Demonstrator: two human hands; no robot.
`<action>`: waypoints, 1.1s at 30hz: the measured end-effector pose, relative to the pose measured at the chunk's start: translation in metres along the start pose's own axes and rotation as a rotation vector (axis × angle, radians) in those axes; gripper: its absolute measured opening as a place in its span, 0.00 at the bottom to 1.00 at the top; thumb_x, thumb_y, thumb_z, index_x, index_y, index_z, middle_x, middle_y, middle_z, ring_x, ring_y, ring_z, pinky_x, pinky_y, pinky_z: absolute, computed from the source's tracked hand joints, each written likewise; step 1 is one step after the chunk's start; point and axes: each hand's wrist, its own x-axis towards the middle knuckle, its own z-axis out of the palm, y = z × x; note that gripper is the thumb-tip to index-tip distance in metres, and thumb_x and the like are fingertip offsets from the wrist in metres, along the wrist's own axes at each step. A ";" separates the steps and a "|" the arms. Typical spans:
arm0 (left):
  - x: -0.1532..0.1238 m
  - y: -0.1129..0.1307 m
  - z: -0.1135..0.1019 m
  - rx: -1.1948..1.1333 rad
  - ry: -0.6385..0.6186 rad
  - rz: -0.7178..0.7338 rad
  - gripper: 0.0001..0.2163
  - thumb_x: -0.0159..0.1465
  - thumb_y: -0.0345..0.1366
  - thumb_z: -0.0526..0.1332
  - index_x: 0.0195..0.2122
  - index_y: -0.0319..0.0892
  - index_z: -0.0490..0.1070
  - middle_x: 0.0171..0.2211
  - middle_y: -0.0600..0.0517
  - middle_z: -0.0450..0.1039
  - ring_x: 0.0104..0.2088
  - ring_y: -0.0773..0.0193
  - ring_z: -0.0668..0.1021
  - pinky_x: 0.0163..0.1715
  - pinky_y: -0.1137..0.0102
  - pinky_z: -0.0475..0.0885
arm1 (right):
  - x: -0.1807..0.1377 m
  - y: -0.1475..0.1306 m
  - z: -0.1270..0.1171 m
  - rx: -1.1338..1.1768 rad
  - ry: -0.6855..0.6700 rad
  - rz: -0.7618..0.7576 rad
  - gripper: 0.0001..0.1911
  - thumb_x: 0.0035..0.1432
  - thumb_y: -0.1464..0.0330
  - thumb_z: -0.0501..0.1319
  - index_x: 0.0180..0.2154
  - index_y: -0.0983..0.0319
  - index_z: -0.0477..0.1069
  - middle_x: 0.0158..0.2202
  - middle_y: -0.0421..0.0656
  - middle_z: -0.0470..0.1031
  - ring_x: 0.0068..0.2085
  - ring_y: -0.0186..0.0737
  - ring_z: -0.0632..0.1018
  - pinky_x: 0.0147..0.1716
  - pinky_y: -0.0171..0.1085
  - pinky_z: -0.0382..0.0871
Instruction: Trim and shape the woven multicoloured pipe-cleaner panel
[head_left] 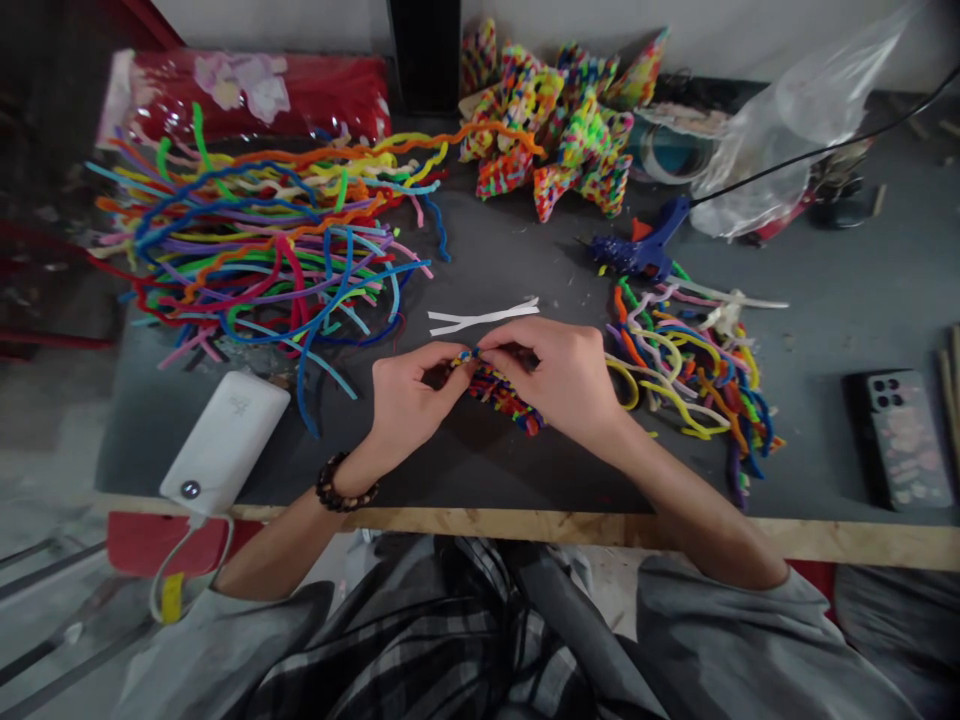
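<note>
My left hand point(411, 395) and my right hand point(559, 375) meet over the middle of the dark table point(495, 470). Both pinch a small woven piece of multicoloured pipe cleaners point(501, 390) that lies between them, partly hidden under my right palm. The fingers of both hands are closed on it. A beaded bracelet point(343, 487) is on my left wrist. Two white strips point(484, 317) lie just beyond my fingertips.
A big tangle of loose pipe cleaners point(262, 240) lies at the left, a smaller pile point(694, 370) at the right. Finished woven pieces point(559, 130) sit at the back. A blue glue gun point(641, 245), a white power bank point(225, 440), a phone point(904, 435) and a plastic bag point(795, 120) lie around.
</note>
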 end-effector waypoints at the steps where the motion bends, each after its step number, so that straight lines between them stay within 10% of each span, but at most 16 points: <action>1: 0.000 -0.001 0.000 -0.011 0.009 -0.007 0.06 0.68 0.39 0.70 0.40 0.44 0.85 0.34 0.53 0.85 0.29 0.67 0.80 0.30 0.72 0.73 | -0.001 0.001 0.001 -0.023 -0.001 -0.014 0.07 0.67 0.73 0.67 0.41 0.57 0.84 0.40 0.39 0.88 0.40 0.41 0.86 0.43 0.38 0.77; 11: 0.001 -0.005 -0.003 -0.068 0.001 -0.036 0.06 0.67 0.40 0.71 0.41 0.45 0.86 0.34 0.52 0.85 0.30 0.66 0.80 0.32 0.71 0.73 | -0.007 0.010 0.005 -0.400 -0.008 -0.318 0.14 0.75 0.74 0.58 0.45 0.59 0.83 0.47 0.43 0.87 0.45 0.43 0.86 0.46 0.40 0.79; 26: 0.001 -0.004 0.000 -0.129 -0.069 -0.109 0.09 0.68 0.43 0.70 0.42 0.45 0.85 0.34 0.51 0.85 0.30 0.65 0.82 0.32 0.71 0.77 | -0.006 0.011 0.001 -0.249 0.020 -0.290 0.14 0.72 0.73 0.61 0.46 0.51 0.84 0.48 0.39 0.87 0.48 0.45 0.83 0.47 0.46 0.75; 33: 0.002 -0.003 -0.004 -0.097 -0.012 -0.072 0.07 0.68 0.39 0.69 0.41 0.44 0.85 0.34 0.52 0.85 0.31 0.65 0.82 0.32 0.72 0.76 | -0.007 0.007 -0.001 -0.396 0.021 -0.574 0.14 0.74 0.74 0.58 0.45 0.57 0.83 0.44 0.42 0.87 0.40 0.41 0.81 0.36 0.42 0.73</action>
